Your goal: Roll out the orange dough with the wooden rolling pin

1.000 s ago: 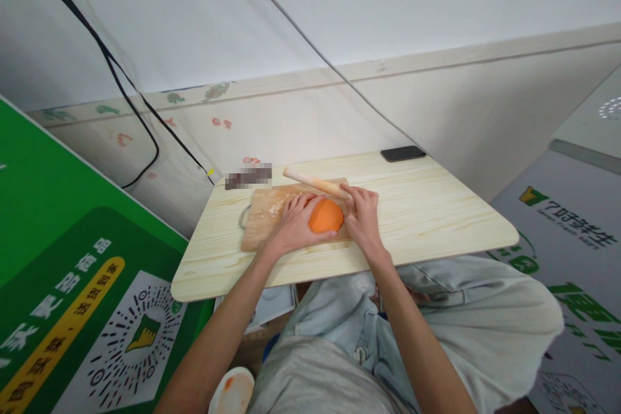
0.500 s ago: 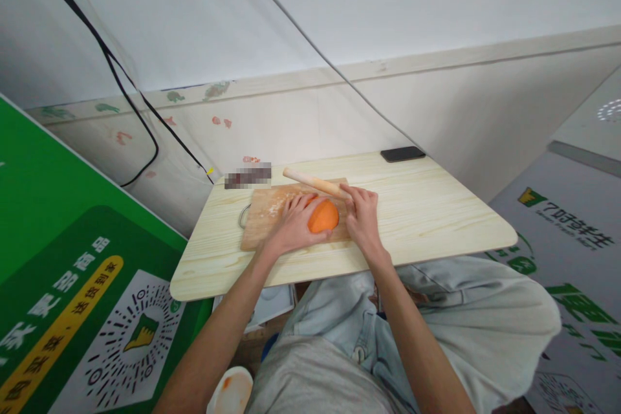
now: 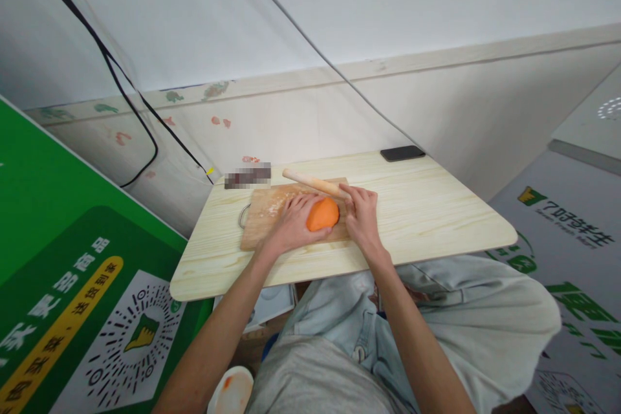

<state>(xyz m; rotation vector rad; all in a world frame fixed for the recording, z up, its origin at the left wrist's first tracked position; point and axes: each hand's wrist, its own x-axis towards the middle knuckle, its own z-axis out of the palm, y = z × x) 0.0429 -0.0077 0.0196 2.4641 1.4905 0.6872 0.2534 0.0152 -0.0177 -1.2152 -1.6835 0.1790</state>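
A smooth, rounded lump of orange dough (image 3: 323, 214) rests on a wooden cutting board (image 3: 257, 233) dusted with white flour. My left hand (image 3: 294, 223) curls around the dough's left side, its thumb along the near edge and its fingers on the far side. A pale wooden rolling pin (image 3: 310, 180) slants over the board's far edge, and my right hand (image 3: 361, 213) grips its right end. That hand is just right of the dough; whether its fingers touch the dough I cannot tell.
The board lies on a light wood-grain table (image 3: 436, 207), its metal handle (image 3: 244, 216) at the left. A black phone (image 3: 402, 153) is by the wall. Blurred pixels cover an item at the back left. Below the table is a white container (image 3: 233, 391) with orange stains.
The dough has turned slightly under my left hand, and more of its far side shows. Left fingers have shifted a little; the right hand and rolling pin stay almost in place.
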